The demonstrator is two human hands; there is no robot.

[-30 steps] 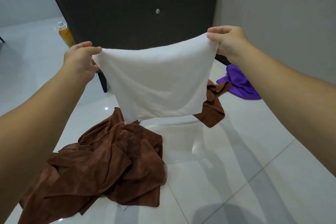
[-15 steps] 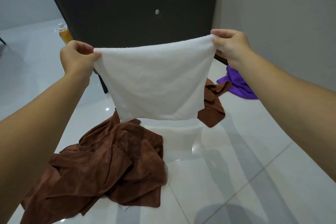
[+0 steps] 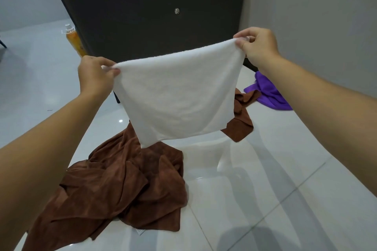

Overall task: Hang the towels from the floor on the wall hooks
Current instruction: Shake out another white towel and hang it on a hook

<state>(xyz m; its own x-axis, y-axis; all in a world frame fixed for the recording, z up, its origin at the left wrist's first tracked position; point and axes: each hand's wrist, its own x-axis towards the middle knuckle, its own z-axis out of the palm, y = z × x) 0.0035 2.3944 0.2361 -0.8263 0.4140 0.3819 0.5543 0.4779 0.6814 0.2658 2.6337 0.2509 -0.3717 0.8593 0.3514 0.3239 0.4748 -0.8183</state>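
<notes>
Above the glossy white tiled floor, left hand and right hand pinch a square white terry towel by its top corners, stretched taut.

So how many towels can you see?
4: white towel, held by left hand and right hand; big brown towel, crumpled on the floor; small brown towel, behind the white one; purple towel, by the wall. More may be hidden.

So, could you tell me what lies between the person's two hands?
The white towel, its top edge stretched from left hand to right hand, shown in the head view.
</notes>
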